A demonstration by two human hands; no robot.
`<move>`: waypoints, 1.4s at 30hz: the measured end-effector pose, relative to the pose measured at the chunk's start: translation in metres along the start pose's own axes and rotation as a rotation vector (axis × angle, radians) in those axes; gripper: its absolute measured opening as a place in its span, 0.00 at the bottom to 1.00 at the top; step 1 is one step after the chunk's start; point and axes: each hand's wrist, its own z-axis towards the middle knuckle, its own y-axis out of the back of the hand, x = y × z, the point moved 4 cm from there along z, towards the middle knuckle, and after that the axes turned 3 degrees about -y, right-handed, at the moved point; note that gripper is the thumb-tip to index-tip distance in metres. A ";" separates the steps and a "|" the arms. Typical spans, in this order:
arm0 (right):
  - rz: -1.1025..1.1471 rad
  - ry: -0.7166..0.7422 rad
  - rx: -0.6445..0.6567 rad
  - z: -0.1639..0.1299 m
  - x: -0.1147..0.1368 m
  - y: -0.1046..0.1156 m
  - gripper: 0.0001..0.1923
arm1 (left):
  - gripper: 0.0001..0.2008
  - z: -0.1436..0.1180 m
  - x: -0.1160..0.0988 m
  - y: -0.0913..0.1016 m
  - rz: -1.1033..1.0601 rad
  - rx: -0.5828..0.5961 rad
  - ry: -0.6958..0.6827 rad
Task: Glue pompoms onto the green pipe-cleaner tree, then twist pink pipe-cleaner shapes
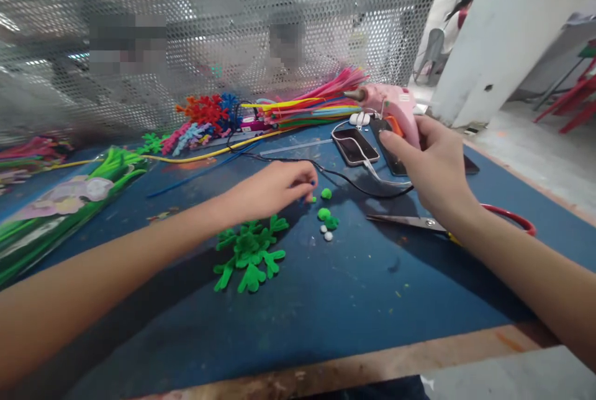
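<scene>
Gripping the pink glue gun [393, 111] in our right hand [431, 167] just beyond the scissors [447, 223], while our left hand [274, 189] pinches something small beside the green pom-poms [326, 204], we risk burning those fingertips on its nozzle.

Pink glue gun [393, 111], nozzle leftward

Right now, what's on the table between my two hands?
In the head view, a green pom-pom and a black cord lie between the left hand and right hand.
</scene>
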 end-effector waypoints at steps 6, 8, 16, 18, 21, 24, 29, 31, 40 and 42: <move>-0.011 0.018 -0.011 0.000 0.004 0.001 0.10 | 0.13 -0.005 0.008 0.003 0.398 -0.075 -0.042; -0.022 0.022 -0.015 -0.001 0.005 0.002 0.12 | 0.15 -0.005 -0.008 -0.008 0.379 -0.085 -0.122; -0.034 0.048 -0.018 0.000 0.006 0.002 0.12 | 0.07 0.003 -0.045 -0.039 0.452 0.093 -0.147; -0.039 0.051 -0.022 0.001 0.006 0.002 0.11 | 0.06 0.003 -0.045 -0.040 0.442 0.112 -0.115; -0.044 0.045 -0.026 0.001 0.007 0.002 0.10 | 0.05 0.002 -0.045 -0.040 0.410 0.117 -0.083; -0.053 0.037 -0.035 0.000 0.008 0.003 0.08 | 0.05 0.000 -0.042 -0.037 0.310 0.078 -0.040; -0.062 0.025 -0.029 -0.001 0.006 0.002 0.09 | 0.05 -0.004 -0.036 -0.021 0.129 -0.038 -0.020; -0.065 0.021 -0.028 -0.001 0.005 0.002 0.10 | 0.05 -0.009 -0.032 -0.009 0.038 -0.137 0.001; -0.127 0.076 -0.020 -0.005 0.008 0.000 0.09 | 0.11 -0.044 0.007 0.000 -0.630 -0.353 0.285; -0.155 0.089 -0.026 -0.007 0.009 -0.001 0.10 | 0.11 -0.049 0.010 -0.005 -0.665 -0.349 0.302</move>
